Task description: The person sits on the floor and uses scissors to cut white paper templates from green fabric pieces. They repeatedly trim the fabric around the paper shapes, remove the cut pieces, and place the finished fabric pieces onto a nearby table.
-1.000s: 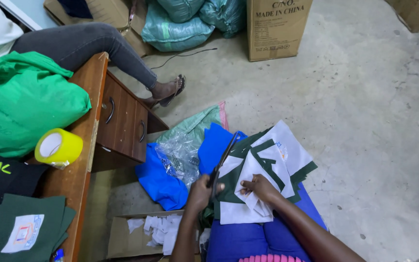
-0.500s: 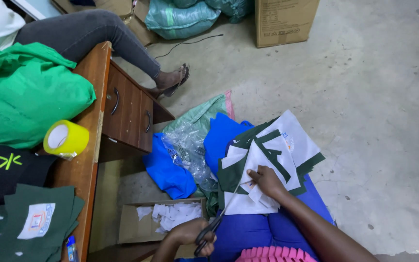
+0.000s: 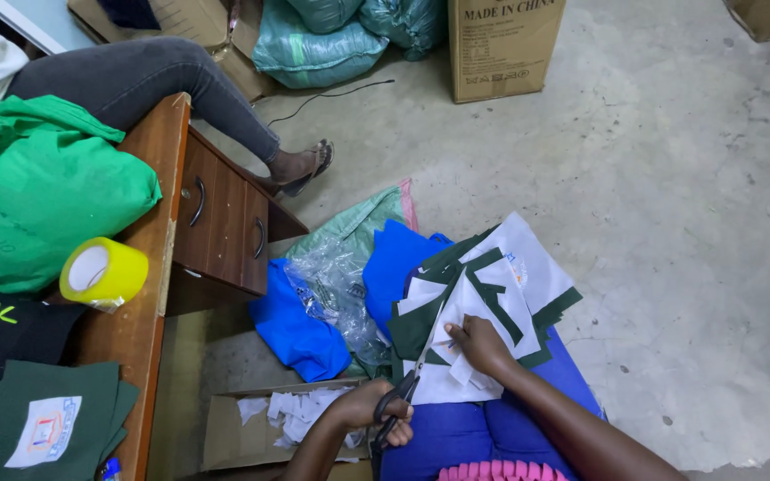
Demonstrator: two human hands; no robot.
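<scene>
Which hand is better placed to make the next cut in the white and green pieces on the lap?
The left hand, probably: its fingers are already through the scissors, blades toward the stack of pieces. The right hand presses flat on it.

**Both hands low, arms extended forward**

The left hand (image 3: 374,411) is seen curled closed, fingers threaded through a grip, wrist bent inward. The right hand (image 3: 479,346) is laid palm-down, fingers pressed flat and slightly spread, the forearm angled in from lower right.
</scene>
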